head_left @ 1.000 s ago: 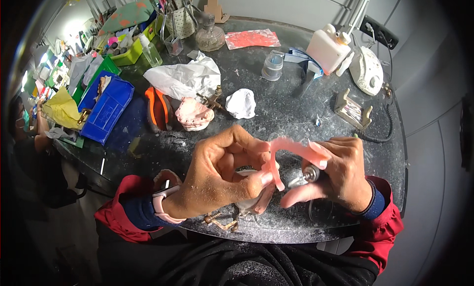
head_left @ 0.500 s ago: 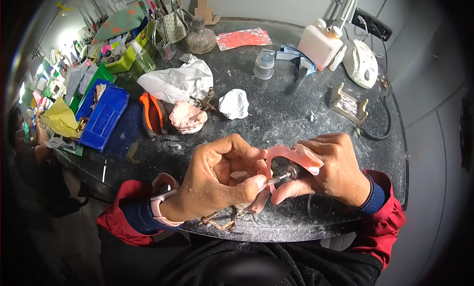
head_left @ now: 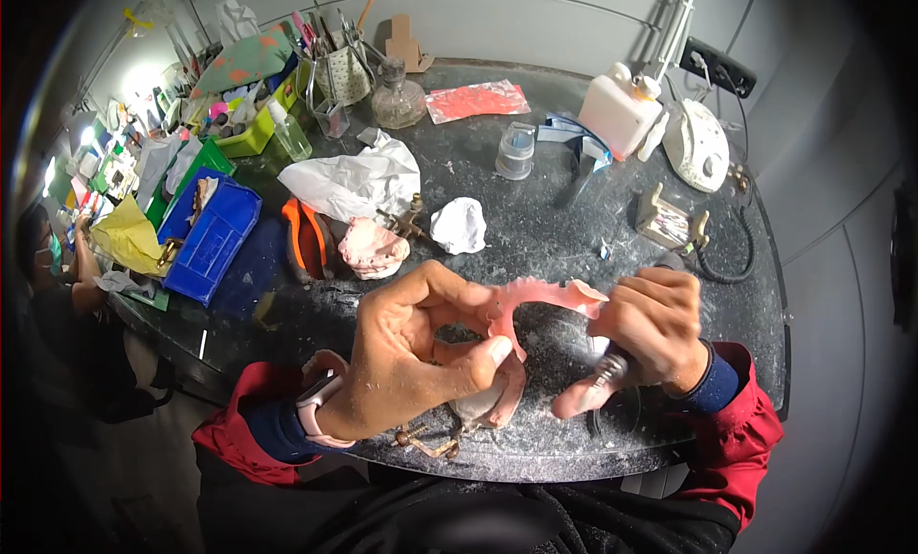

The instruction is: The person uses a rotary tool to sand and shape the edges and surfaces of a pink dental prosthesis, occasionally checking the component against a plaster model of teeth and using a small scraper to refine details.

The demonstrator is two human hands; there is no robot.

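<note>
Pinched between the thumb and fingers of my left hand [head_left: 406, 348] is a pink, horseshoe-shaped denture base [head_left: 547, 292], held up over the bench with its free arm toward the right. My right hand [head_left: 655, 325] is wrapped round a rotary handpiece [head_left: 612, 365], its metal nose pointing down and left, apart from the denture base. Motion blurs the bur end and thumb. Beneath my left hand, partly hidden, lies a plaster cast [head_left: 478, 406] with a pink rim, beside a brass articulator [head_left: 427, 445] at the bench's near edge.
Beyond my hands lie a pink dental cast [head_left: 373, 248], a white plaster piece [head_left: 459, 226], orange-handled pliers [head_left: 307, 238] and crumpled paper [head_left: 354, 178]. A blue bin [head_left: 212, 238] stands left; a bur holder [head_left: 665, 219] and white control unit [head_left: 698, 145] stand right. Dust covers the dark bench [head_left: 535, 229].
My right hand has drawn the handpiece away from the denture base, to the right and down. My left hand still holds the base, now turned somewhat. The view has shifted slightly.
</note>
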